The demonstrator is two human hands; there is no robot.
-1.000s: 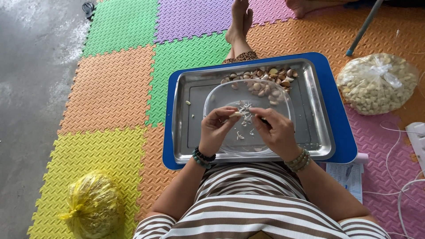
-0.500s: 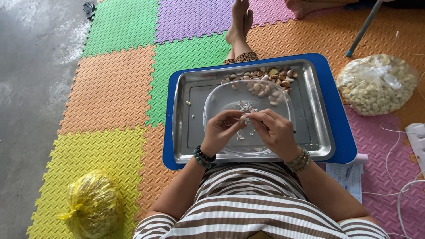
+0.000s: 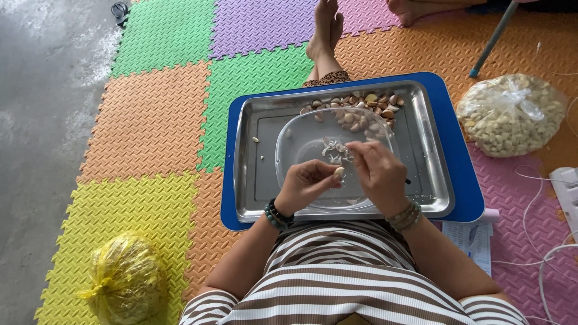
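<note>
- Nearest the camera, the person's striped top [image 3: 355, 283] fills the bottom of the view, with both forearms reaching forward over a blue tray [image 3: 466, 180] that rests on the lap.
- The left hand [image 3: 304, 186] has its grip pinched narrow on a single pale garlic clove [image 3: 339, 173], held at the fingertips just over the near side of the clear bowl [image 3: 289, 144].
- The right hand [image 3: 376, 171] sits just beside it, fingers curled close; whether a thin dark tip showing at its far edge is a small blade I cannot tell, so what its grip holds stays unsure.
- The clove looks bare and clean, so I judge this one peeled or nearly so.
- Inside the clear bowl lie only a few papery skins [image 3: 334, 146], which suggests little has been worked through here.
- The bowl stands in a steel tray [image 3: 253, 174], which lies on the blue one; a couple of stray bits lie on its left side.
- At the steel tray's far edge a heap of unpeeled cloves [image 3: 367, 111] waits, so plenty appears left to do.
- Further right, on the foam floor mat [image 3: 156, 114], a tied clear bag of pale cloves [image 3: 509, 117] looks like finished stock.
- Near left, a yellow bag [image 3: 126, 283] sits apart on the mat.
</note>
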